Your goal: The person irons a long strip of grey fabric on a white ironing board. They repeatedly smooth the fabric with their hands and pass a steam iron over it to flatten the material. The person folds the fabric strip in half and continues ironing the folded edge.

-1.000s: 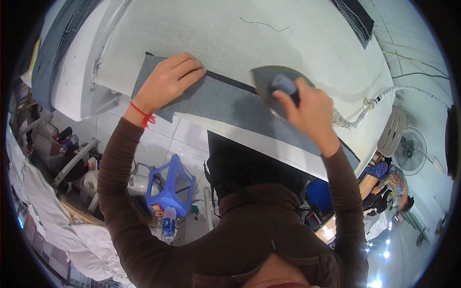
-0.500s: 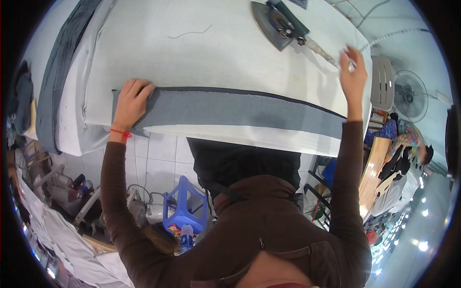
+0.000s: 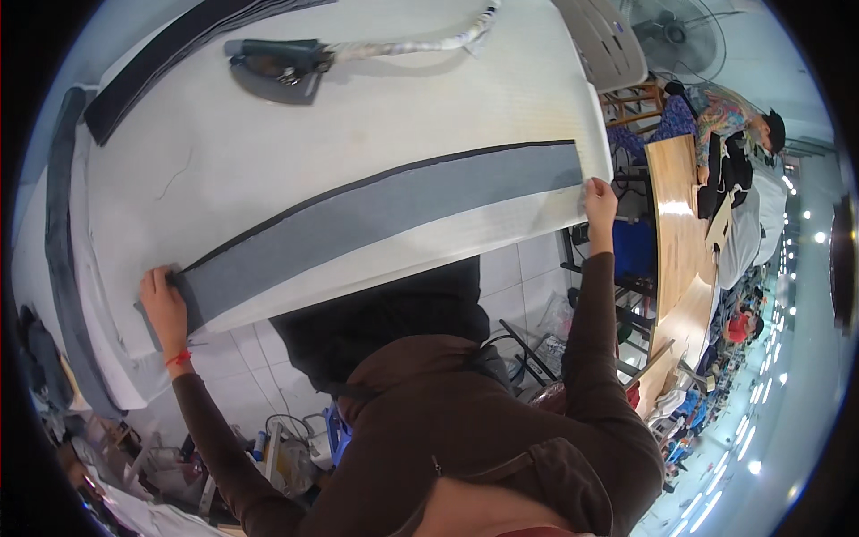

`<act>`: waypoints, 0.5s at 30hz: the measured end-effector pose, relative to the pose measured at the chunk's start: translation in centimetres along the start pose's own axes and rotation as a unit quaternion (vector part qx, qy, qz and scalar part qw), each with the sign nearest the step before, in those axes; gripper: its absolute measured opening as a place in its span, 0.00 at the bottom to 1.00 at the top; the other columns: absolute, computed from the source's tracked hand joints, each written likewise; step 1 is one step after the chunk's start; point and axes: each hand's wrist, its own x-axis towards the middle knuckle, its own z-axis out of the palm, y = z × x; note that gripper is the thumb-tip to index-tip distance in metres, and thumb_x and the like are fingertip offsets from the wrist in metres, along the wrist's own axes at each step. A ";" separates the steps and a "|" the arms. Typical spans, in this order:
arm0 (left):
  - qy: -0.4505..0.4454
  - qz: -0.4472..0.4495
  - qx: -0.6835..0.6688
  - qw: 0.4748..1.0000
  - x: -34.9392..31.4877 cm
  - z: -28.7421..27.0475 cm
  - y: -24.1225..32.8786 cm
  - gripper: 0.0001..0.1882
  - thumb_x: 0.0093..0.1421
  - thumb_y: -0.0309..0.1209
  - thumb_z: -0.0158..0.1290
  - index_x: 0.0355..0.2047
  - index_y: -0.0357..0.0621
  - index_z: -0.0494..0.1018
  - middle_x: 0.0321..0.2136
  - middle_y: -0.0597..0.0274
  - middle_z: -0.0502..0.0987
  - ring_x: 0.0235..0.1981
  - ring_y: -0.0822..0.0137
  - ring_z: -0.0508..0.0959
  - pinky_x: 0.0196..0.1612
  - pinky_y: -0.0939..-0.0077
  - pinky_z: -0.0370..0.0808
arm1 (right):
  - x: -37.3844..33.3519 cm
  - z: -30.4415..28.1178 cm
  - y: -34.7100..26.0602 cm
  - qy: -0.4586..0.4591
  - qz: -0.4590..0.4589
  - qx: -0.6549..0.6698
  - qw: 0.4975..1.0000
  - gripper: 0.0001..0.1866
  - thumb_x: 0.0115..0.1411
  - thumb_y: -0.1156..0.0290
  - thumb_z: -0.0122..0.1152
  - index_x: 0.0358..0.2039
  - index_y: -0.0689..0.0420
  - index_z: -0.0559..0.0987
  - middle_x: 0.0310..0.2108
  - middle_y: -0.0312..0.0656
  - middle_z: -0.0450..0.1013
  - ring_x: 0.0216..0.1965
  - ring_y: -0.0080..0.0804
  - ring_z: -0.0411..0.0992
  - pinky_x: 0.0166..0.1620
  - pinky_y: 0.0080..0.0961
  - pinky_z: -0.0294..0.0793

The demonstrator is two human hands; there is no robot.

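A long grey fabric strip point(image 3: 385, 201) with a dark upper edge lies along the near side of the white padded ironing table point(image 3: 429, 107). My left hand point(image 3: 164, 309), a red string at its wrist, is closed on the strip's left end, its fingers bent over the fabric. At the other end my right hand point(image 3: 600, 206) has its fingers pinched together at the strip's lower right corner, beside the table edge. Farther back, an iron point(image 3: 279, 70) with a dark body rests on the table, clear of both hands. Its wrapped cord point(image 3: 403, 46) runs off to the right.
Dark fabric strips point(image 3: 179, 58) are stacked at the far left, and more grey fabric point(image 3: 67, 233) hangs along the left side. A loose thread point(image 3: 176, 174) lies on the cover. To the right are a plastic chair point(image 3: 604, 40), a fan point(image 3: 676, 40), a wooden table point(image 3: 676, 215) and a seated person point(image 3: 738, 121).
My right hand has come down from beside the iron's cord to the strip's right end. My left hand stays at the left end. The whole view has swung to the right.
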 end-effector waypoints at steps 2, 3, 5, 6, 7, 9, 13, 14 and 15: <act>0.001 -0.020 -0.010 1.000 0.6 1.0 0.7 0.21 0.63 0.15 0.55 0.56 0.40 0.79 0.53 0.47 0.80 0.58 0.38 0.79 0.62 0.45 0.77 | 1.7 0.0 -0.6 -0.011 -0.002 0.014 1.000 0.23 0.72 0.54 0.78 0.53 0.63 0.91 0.45 0.52 0.91 0.47 0.44 0.90 0.54 0.38 0.87; 0.003 -0.021 -0.003 1.000 0.5 0.7 0.9 0.20 0.64 0.16 0.55 0.55 0.40 0.79 0.53 0.46 0.80 0.58 0.38 0.79 0.61 0.45 0.77 | 1.9 0.6 -1.9 -0.033 -0.004 0.029 0.999 0.24 0.71 0.53 0.79 0.52 0.63 0.91 0.44 0.52 0.91 0.47 0.43 0.90 0.53 0.39 0.87; 0.010 -0.031 0.007 0.999 0.4 0.3 1.6 0.17 0.66 0.18 0.56 0.55 0.40 0.79 0.52 0.47 0.81 0.56 0.38 0.79 0.59 0.44 0.78 | 2.3 1.8 -4.6 -0.038 0.007 -0.010 0.999 0.25 0.68 0.52 0.82 0.49 0.64 0.91 0.43 0.53 0.91 0.46 0.47 0.90 0.52 0.41 0.86; 0.013 -0.036 0.008 0.999 0.3 0.2 2.0 0.16 0.67 0.18 0.56 0.54 0.40 0.79 0.51 0.47 0.81 0.56 0.38 0.80 0.59 0.44 0.78 | 2.3 2.2 -5.6 -0.035 -0.003 -0.030 0.999 0.25 0.68 0.52 0.82 0.48 0.64 0.91 0.42 0.53 0.91 0.46 0.49 0.90 0.52 0.42 0.86; 0.017 -0.042 0.010 0.999 0.2 0.2 2.3 0.15 0.68 0.19 0.57 0.53 0.41 0.80 0.51 0.47 0.81 0.55 0.38 0.80 0.58 0.44 0.78 | 2.6 2.6 -6.2 -0.031 -0.015 -0.050 0.998 0.25 0.67 0.53 0.83 0.48 0.64 0.91 0.41 0.54 0.90 0.46 0.51 0.90 0.52 0.42 0.86; 0.022 -0.037 0.015 0.999 0.2 0.7 2.9 0.11 0.70 0.21 0.57 0.52 0.41 0.80 0.49 0.48 0.82 0.54 0.38 0.81 0.56 0.44 0.79 | 4.3 2.1 -5.8 -0.059 -0.062 -0.090 0.992 0.27 0.64 0.51 0.84 0.45 0.65 0.91 0.41 0.61 0.88 0.48 0.60 0.88 0.53 0.48 0.85; 0.020 -0.043 0.062 0.997 0.4 0.4 3.0 0.04 0.73 0.26 0.59 0.46 0.42 0.80 0.44 0.48 0.83 0.51 0.40 0.83 0.52 0.44 0.78 | 7.5 0.2 -3.5 -0.081 -0.027 -0.042 0.996 0.30 0.65 0.47 0.85 0.50 0.65 0.92 0.43 0.55 0.91 0.45 0.43 0.90 0.53 0.41 0.86; 0.023 -0.035 0.079 0.996 0.7 0.7 3.0 0.05 0.72 0.28 0.60 0.46 0.44 0.81 0.44 0.49 0.84 0.51 0.40 0.83 0.52 0.44 0.78 | 9.0 -0.3 -1.9 -0.067 -0.068 -0.027 0.995 0.29 0.66 0.48 0.85 0.49 0.65 0.93 0.41 0.53 0.91 0.42 0.39 0.88 0.51 0.38 0.86; 0.070 -0.027 0.096 0.993 0.0 -0.4 4.6 0.06 0.73 0.29 0.61 0.47 0.45 0.81 0.45 0.51 0.84 0.51 0.42 0.83 0.53 0.43 0.77 | 8.3 0.6 -2.9 -0.055 -0.091 -0.058 0.993 0.28 0.67 0.48 0.84 0.49 0.65 0.93 0.40 0.53 0.91 0.41 0.41 0.89 0.50 0.38 0.86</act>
